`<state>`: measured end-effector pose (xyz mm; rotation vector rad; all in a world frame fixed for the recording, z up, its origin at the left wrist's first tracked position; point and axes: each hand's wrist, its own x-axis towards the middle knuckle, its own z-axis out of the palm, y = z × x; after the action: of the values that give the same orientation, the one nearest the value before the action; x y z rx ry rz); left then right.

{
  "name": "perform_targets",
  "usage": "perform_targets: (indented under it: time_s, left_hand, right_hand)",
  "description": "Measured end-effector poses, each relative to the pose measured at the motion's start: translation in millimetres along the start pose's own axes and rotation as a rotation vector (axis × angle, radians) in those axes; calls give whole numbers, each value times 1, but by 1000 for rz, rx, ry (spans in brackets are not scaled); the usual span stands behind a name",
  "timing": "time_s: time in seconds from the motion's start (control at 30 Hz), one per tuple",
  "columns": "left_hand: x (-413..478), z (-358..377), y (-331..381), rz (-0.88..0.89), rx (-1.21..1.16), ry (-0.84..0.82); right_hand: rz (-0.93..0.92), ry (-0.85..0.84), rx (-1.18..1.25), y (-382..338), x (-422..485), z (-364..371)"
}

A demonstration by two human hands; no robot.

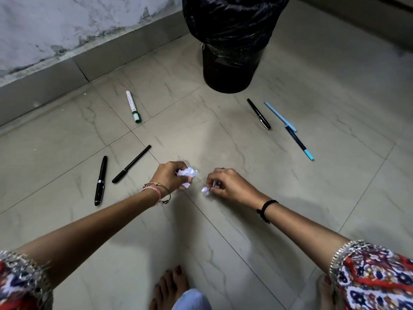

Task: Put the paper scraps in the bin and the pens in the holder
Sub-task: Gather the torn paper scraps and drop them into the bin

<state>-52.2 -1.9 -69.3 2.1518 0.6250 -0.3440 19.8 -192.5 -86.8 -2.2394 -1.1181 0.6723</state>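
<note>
My left hand (172, 175) is closed around crumpled white paper scraps (187, 172) just above the floor. To its right, my right hand (225, 183) pinches smaller white scraps (206, 190) at the fingertips. A black bin (232, 61) lined with a black bag stands ahead by the wall. Pens lie on the tiles: a white marker with a green cap (133, 106), two black pens at the left (101, 180) (131, 164), a black pen (258, 113), a light blue pen (280, 116) and a dark pen with a blue tip (299, 142) at the right. No holder is in view.
The floor is grey marbled tile (223, 231), with a grey skirting and a stained wall (55, 30) at the upper left. My bare feet (169, 285) are at the bottom edge, close under my arms.
</note>
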Motion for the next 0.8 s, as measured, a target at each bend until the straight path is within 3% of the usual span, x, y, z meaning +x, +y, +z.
perform_targets:
  time_s: [0.33, 0.43, 0.6, 0.8]
  left_hand:
    - [-10, -9, -6, -40, -44, 28]
    - [-12, -12, -2, -30, -58, 35]
    - [-10, -15, 0, -14, -107, 47]
    - [1, -19, 18, 2, -197, 55]
  right_hand:
    - [-27, -65, -153, -11, -6, 18]
    - [-24, -3, -196, -7, -9, 15]
    - [111, 209, 81, 2, -3, -8]
    - [228, 263, 279, -4, 7, -42]
